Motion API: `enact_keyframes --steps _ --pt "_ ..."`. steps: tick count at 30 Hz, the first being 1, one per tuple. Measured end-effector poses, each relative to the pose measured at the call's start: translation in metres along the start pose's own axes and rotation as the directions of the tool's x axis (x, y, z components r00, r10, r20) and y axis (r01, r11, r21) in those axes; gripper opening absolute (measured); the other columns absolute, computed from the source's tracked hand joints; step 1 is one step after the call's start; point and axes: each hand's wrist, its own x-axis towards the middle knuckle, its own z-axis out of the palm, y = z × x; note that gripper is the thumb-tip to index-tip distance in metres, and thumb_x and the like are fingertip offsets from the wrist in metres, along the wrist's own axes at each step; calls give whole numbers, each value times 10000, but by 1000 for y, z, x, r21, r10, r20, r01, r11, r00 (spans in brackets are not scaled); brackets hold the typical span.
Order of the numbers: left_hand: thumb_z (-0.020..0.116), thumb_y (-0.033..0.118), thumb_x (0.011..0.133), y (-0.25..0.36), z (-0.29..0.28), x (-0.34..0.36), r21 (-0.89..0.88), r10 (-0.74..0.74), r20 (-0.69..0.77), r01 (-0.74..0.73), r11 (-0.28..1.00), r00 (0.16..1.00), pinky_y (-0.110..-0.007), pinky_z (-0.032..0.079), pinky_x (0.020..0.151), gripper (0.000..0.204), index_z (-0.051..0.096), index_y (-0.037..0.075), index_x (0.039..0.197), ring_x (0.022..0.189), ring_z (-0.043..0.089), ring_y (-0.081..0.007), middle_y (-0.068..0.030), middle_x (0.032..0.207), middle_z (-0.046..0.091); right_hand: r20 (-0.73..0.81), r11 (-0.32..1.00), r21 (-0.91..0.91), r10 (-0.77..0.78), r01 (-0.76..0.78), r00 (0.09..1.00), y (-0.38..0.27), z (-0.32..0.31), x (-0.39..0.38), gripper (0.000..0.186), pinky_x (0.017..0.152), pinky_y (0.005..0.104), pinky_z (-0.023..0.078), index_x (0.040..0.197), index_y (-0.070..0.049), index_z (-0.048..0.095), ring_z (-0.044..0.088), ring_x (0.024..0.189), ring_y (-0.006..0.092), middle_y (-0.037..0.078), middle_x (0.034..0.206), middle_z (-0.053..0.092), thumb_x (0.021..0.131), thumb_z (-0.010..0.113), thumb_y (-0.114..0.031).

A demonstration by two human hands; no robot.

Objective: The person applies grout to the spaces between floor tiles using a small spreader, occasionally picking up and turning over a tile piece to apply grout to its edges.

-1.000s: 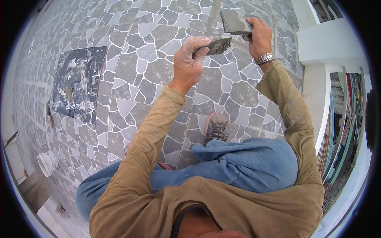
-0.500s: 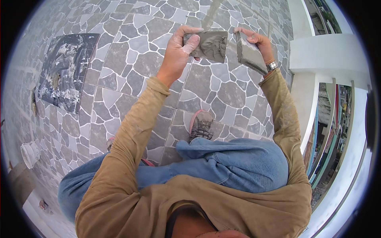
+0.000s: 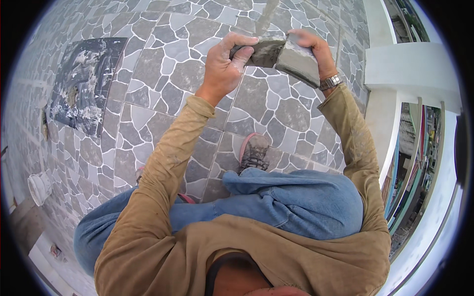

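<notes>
My left hand point(image 3: 223, 65) is closed round one end of a flat, dark grey rectangular piece point(image 3: 264, 55) smeared with wet grey mortar. Its thumb lies on top. In my right hand point(image 3: 320, 53) is a second flat piece point(image 3: 299, 63), tilted, with grey paste over its face and a pale upper edge. The two pieces meet edge to edge above the floor, and the right one covers part of the left one. Fingers behind both pieces are hidden. Whether these are spreader blades or tile pieces, I cannot tell.
Stone-patterned floor tiles point(image 3: 252, 98) with white joints lie below. A dark, paste-smeared board point(image 3: 89, 84) rests at the left, a white bucket point(image 3: 39, 189) below it. My shoe point(image 3: 255, 151) stands in front of me. A white railing point(image 3: 414, 69) runs along the right.
My right hand has moved left and its piece now touches the one in my left hand; before, a gap separated them. My left hand has barely moved.
</notes>
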Motion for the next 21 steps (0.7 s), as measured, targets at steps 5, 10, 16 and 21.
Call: enact_keyframes --steps 5,10,16,21 --pt "617 71 1000 -6 -7 -4 8 20 14 -20 1000 1000 -226 497 661 112 659 93 1102 842 591 -64 -1 1077 674 -20 999 -36 13 -14 1000 2 2 4 446 832 384 585 1263 12 605 683 920 237 137 1090 675 845 603 -142" --pt "608 76 1007 0 -2 -6 -53 59 77 -55 997 995 -236 513 664 113 636 98 1115 828 591 -70 -10 1063 665 -129 999 37 6 -1 992 -2 -42 18 386 826 392 578 1226 -6 620 676 926 237 120 1067 676 868 612 -151" --pt "553 174 1041 1 9 -14 -614 -558 32 457 643 829 -239 522 589 180 572 90 1199 827 653 -105 -37 986 678 -99 911 225 -332 346 938 -30 -34 22 191 896 397 516 1099 -46 624 647 1003 200 60 1076 686 944 665 -150" --pt "411 194 1084 -5 20 -11 -833 -725 259 528 167 638 -208 596 616 313 543 -9 1282 996 676 -209 -127 1172 649 -30 891 235 -394 389 919 -17 11 7 330 1014 414 481 1228 -23 538 633 1078 193 62 1154 665 943 692 -85"
